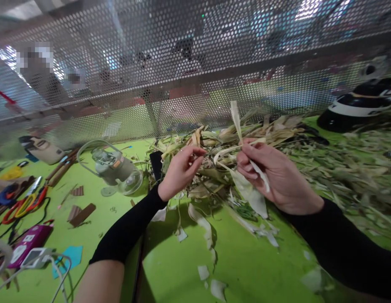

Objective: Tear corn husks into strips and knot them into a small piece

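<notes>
Some pale, ribbon-like plant husk [236, 120] is pinched in the fingers of the right hand [271, 174]; at nine o'clock, the left hand's [179, 170] curled fingers stand half-open, empty.

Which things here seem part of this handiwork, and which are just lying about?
Apparently in use:
pale, narrow, leaf-like strips, pinched in the right hand
left hand, loosely curled nearby
tangled heap of dry, tan-green leaves

Apparently just lying about:
grey, clear-topped bottle with looped handle
metal scissors with orange and yellow handles
magenta, box-shaped device
</notes>
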`<action>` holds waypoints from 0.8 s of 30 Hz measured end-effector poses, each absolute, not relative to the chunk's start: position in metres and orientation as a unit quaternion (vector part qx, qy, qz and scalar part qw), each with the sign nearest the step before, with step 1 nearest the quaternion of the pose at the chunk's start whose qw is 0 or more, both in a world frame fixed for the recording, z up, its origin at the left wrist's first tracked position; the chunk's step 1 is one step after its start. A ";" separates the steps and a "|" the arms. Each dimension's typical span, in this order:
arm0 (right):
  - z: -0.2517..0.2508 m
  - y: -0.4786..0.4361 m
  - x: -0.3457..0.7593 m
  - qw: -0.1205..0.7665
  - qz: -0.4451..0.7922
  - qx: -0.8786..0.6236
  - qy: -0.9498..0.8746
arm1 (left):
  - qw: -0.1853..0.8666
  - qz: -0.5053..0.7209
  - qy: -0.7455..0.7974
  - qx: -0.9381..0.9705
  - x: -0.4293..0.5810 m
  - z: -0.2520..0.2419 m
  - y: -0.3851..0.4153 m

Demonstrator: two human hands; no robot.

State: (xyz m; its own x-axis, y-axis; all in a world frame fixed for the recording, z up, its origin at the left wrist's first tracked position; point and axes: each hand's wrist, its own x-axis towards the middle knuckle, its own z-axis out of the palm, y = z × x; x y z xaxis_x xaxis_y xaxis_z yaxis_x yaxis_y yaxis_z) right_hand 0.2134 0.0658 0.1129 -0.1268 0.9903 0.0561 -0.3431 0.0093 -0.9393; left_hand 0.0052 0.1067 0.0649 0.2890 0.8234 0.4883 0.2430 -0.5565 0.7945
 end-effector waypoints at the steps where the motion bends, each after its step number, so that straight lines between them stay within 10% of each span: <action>1: 0.112 0.066 0.211 0.549 0.604 -0.366 -0.446 | 0.308 0.496 0.343 0.736 0.007 0.068 0.101; 24: 0.077 0.065 0.192 0.576 0.476 -0.393 -0.536 | 0.712 0.536 0.238 0.386 0.038 0.061 0.086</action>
